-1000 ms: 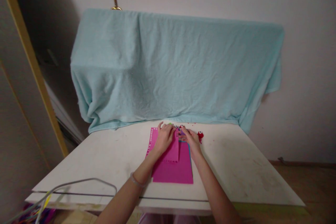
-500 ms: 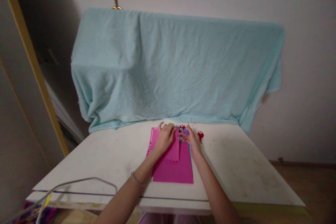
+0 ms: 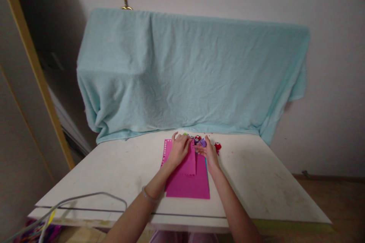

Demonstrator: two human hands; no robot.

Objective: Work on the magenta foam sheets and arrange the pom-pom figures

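Observation:
My left hand (image 3: 179, 149) is closed on the upper right part of a pink sheet (image 3: 188, 165) with small holes punched along its edges. That sheet is raised at the right, above a larger plain pink sheet (image 3: 188, 190) lying flat, with a blue edge showing along its right side. My right hand (image 3: 210, 153) is beside the punched sheet's right edge, its fingers stretched out and thumb apart. A purple piece (image 3: 202, 142) shows just behind those fingers; whether they touch it I cannot tell.
Small figures with round eyes, one of them red (image 3: 218, 146), lie at the back of the white table (image 3: 256, 182). A light blue cloth (image 3: 199, 72) hangs behind it. A grey cable (image 3: 94, 194) crosses the front left corner.
The punched sheet has shifted slightly to the right at its lower edge. My right hand's fingers have spread a little. The left hand stays almost where it was.

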